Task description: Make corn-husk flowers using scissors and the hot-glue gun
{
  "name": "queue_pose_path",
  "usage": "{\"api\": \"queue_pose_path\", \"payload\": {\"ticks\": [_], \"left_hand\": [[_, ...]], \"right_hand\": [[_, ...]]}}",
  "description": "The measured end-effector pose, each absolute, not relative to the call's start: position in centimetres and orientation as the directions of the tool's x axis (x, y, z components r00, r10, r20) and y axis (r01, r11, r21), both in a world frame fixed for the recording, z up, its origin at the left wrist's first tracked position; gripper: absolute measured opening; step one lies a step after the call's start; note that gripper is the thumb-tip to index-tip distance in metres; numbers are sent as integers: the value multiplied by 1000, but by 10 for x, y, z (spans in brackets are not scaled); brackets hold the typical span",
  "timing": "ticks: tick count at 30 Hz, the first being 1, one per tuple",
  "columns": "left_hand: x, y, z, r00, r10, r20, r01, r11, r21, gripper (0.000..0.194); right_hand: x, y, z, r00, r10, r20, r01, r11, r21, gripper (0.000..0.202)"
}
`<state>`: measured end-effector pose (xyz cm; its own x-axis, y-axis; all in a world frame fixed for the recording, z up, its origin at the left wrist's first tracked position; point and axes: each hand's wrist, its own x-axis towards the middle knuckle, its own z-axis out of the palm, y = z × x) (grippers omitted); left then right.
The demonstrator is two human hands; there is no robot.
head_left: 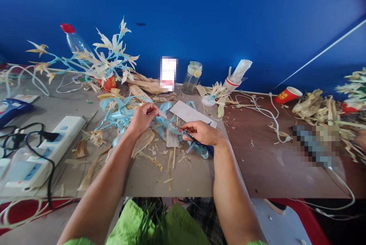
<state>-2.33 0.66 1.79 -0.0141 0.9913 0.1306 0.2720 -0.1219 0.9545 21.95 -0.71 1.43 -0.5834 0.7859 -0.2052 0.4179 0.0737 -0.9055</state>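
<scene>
Over the table my left hand (143,117) pinches a small pale strip (162,115), probably dried corn husk. My right hand (203,132) is wrapped around dark-handled scissors (187,135), whose blades point left toward that strip. Whether the blades touch it I cannot tell. Light-blue ribbon (162,133) lies loose beneath and between the hands. Behind them is a flat white card (194,115). Husk scraps (148,161) litter the tabletop below my hands. To the left, husk flowers (114,44) on blue-wrapped stems stand in a red paper cup (109,83).
A power strip (61,144) with black cables and a blue tool (17,109) lie left. At the back stand a glass jar (192,79) and a clear bottle (76,42). Rightward are a tipped red cup (288,95), a husk pile (313,105) and white cables (276,123).
</scene>
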Motion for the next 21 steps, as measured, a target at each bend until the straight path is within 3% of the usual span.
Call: {"api": "queue_pose_path", "payload": {"ticks": [13, 21], "left_hand": [[-26, 8, 17, 6, 991, 135, 290, -131, 948, 11], [-27, 8, 17, -139, 984, 112, 202, -83, 976, 14]], "right_hand": [[223, -7, 15, -589, 784, -198, 474, 136, -870, 41], [221, -10, 22, -575, 783, -238, 516, 121, -848, 41]]}}
